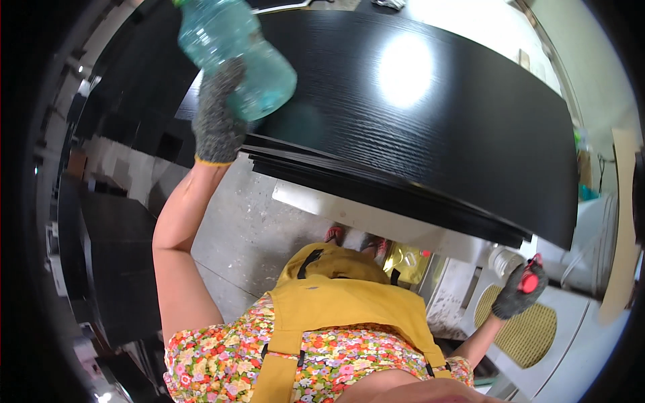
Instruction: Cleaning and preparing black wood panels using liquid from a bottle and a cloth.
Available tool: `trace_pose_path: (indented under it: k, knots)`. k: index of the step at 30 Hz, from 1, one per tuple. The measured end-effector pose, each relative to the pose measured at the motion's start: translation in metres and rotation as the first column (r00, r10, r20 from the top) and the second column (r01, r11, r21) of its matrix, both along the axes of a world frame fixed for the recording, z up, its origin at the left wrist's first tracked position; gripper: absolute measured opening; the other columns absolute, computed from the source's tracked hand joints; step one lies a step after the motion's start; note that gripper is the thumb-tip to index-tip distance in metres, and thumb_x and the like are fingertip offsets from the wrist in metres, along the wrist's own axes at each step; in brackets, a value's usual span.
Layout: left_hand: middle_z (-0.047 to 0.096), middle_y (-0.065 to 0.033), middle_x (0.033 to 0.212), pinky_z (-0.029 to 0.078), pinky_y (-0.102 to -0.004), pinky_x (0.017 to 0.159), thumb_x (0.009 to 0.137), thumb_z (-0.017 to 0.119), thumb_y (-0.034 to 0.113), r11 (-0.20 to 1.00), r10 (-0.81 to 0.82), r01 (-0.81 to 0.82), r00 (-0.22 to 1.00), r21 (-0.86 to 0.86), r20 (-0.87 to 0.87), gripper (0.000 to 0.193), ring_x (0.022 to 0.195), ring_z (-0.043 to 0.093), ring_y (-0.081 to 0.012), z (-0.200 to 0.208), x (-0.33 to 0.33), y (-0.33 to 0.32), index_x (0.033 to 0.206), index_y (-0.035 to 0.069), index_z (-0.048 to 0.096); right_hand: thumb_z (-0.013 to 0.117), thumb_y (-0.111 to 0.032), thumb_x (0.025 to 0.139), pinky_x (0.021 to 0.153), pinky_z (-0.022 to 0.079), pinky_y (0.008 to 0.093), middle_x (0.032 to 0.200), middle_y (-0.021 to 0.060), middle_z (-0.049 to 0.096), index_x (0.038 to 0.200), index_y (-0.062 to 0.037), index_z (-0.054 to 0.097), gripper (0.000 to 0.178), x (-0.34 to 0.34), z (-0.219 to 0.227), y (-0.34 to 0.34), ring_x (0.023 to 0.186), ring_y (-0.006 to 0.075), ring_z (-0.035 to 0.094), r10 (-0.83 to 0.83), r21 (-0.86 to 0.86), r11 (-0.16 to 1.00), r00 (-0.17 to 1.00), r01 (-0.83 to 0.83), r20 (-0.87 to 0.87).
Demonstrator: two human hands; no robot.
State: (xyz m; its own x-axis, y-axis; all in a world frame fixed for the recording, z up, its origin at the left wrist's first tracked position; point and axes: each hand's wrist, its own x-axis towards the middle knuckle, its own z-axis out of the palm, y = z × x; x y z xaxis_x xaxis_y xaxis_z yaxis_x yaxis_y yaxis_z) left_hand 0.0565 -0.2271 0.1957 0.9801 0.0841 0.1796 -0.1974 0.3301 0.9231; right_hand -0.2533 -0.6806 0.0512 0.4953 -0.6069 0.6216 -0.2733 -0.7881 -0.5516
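Left hand gripping bottle at the panel stack's left end; right hand closed on a red item.

Left glove (pixel 220 115), grey knit, wraps the bottle (pixel 259 70): translucent blue-green plastic, pinched waist, tilted over the near-left corner; contact unclear. Right glove (pixel 516 293), near right, curls round the red item (pixel 529 281), kind unclear; clear container (pixel 502 260) just beside. Panels (pixel 463 121) beyond: black, glossy, wood-grain, stacked. Step reads as bottle handling; next move likely calls for steady, light squeeze.
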Motion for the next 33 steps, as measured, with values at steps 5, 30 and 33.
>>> trace_pose_path:
  k: [5,30,33]
  knots:
    - [0.051,-0.0156,0.128,0.039,-0.0456,0.104,0.088,0.062,0.025,0.961,0.233,-0.230,0.972,-0.155,0.001,0.054,0.119,0.050,-0.0304,0.011,-0.029,0.080,0.133,0.003,0.041,0.068,-0.007,0.079,0.086,0.046,0.0364,0.100,0.0130,0.060,0.101,0.0008,0.058,0.025,0.019,0.019,0.045,0.093,0.0253,0.058,-0.033,0.143,0.989,0.999,0.028,0.035]
    - [0.059,-0.0071,0.115,0.044,-0.0332,0.092,0.080,0.069,0.017,0.899,0.434,-0.437,0.889,0.010,-0.144,0.056,0.104,0.056,-0.0184,-0.127,-0.102,0.460,0.129,0.003,0.047,0.070,-0.005,0.066,0.085,0.045,0.0401,0.099,0.0135,0.063,0.095,-0.0043,0.060,0.030,0.229,0.056,0.614,0.092,0.0308,0.059,0.979,0.155,0.196,0.202,-0.968,0.024]
    - [0.059,-0.0076,0.115,0.046,-0.0324,0.089,0.082,0.065,0.016,0.928,0.335,-0.361,0.918,-0.093,-0.213,0.052,0.101,0.057,-0.0184,-0.160,-0.062,0.453,0.129,0.002,0.048,0.079,-0.010,0.065,0.085,0.046,0.0403,0.096,0.0108,0.065,0.094,-0.0080,0.060,0.034,0.272,0.043,0.638,0.091,0.0300,0.061,0.981,0.211,0.187,0.192,-0.960,0.004]
